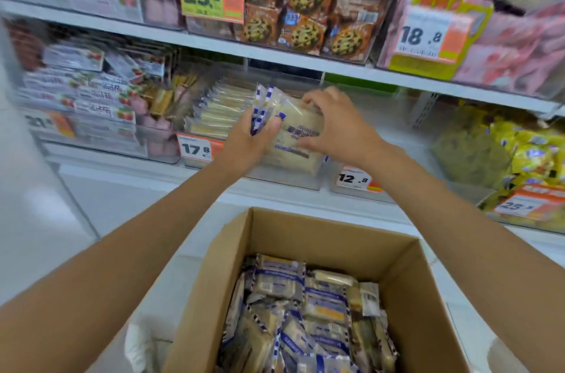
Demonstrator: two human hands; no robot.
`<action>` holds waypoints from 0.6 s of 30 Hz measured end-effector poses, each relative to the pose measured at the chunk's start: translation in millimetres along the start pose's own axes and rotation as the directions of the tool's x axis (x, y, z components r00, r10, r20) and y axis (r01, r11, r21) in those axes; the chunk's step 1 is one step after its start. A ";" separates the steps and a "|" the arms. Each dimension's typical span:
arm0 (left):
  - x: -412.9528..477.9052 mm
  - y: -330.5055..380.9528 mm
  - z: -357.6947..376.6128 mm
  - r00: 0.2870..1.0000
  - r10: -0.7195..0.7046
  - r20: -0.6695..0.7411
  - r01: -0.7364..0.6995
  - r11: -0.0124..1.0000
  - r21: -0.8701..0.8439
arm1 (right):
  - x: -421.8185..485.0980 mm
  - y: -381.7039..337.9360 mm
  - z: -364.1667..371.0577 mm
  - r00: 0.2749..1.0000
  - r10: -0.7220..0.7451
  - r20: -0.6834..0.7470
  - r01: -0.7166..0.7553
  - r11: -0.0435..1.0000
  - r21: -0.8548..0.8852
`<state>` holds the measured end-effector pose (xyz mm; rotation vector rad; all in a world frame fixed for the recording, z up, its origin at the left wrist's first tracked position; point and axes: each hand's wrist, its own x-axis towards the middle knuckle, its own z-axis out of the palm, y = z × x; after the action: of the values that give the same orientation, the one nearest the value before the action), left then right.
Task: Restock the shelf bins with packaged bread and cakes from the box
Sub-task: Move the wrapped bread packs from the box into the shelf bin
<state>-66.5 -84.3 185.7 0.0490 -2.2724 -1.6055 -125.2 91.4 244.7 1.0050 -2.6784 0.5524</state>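
Corrugated box [305, 235] holds glossy rectangular packets [308, 308].

One camera only, worn on the person's head; it faces forward and down, close to the shelves [275, 58]; the open box [305, 233] lies just beneath its view.

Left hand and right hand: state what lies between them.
In the head view, a bundle of blue-trimmed bread packets lies between the left hand and right hand, both gripping it.
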 end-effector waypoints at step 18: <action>88.6 -84.1 -25.7 0.953 -0.042 0.300 -0.230 0.546 0.806 | 59.2 40.6 103.8 0.872 0.333 0.359 -0.401 0.907 0.131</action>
<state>-156.3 -157.8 139.6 -0.0768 -3.0003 -0.3171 -204.3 41.2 160.1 0.6727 -3.2002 0.8072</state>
